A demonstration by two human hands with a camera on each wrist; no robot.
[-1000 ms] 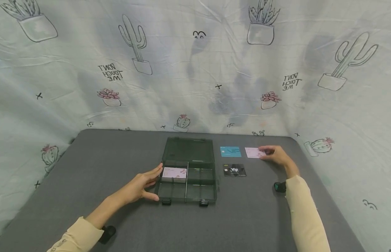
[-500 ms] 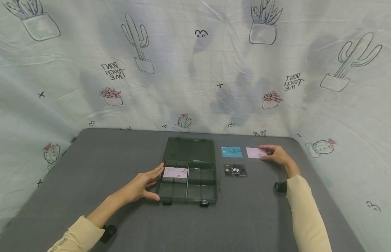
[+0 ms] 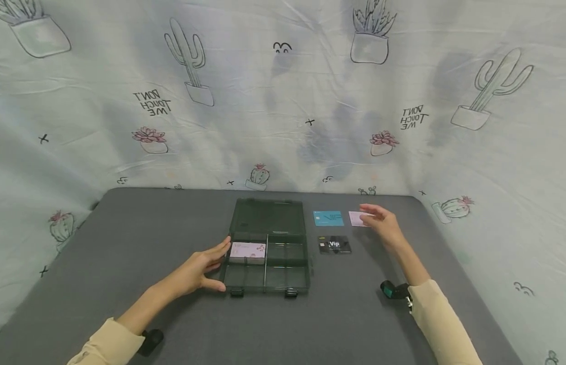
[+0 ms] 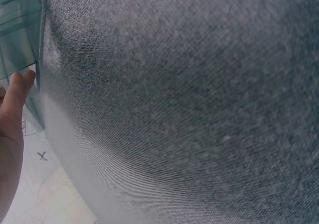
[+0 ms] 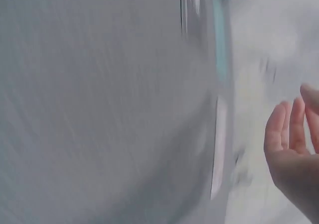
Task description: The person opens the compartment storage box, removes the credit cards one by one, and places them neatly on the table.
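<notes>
An open, see-through dark green box (image 3: 267, 217) with divided compartments lies on the table in the head view. Its back left compartment holds a pink VIP card (image 3: 248, 249). My left hand (image 3: 197, 269) rests against the box's left side, fingers extended and thumb at the front corner. Up over a second pink card (image 3: 356, 219) is my right hand (image 3: 384, 226), with slightly bent fingers and nothing in them. The right wrist view shows that pink card (image 5: 218, 147) flat on the table, apart from the hand. A blue VIP card (image 3: 328, 218) and a black Vip card (image 3: 335, 245) lie between box and hand.
A grey cloth-covered table (image 3: 273, 329) bears everything. Behind it and at both sides hangs a pale curtain (image 3: 246, 101) printed with cacti. Two black latches (image 3: 291, 293) stick out from the box's front edge.
My right hand has let go of the right pink card and risen off it, leaving it on the table. The left hand stays at the box. The head view has shifted slightly.
</notes>
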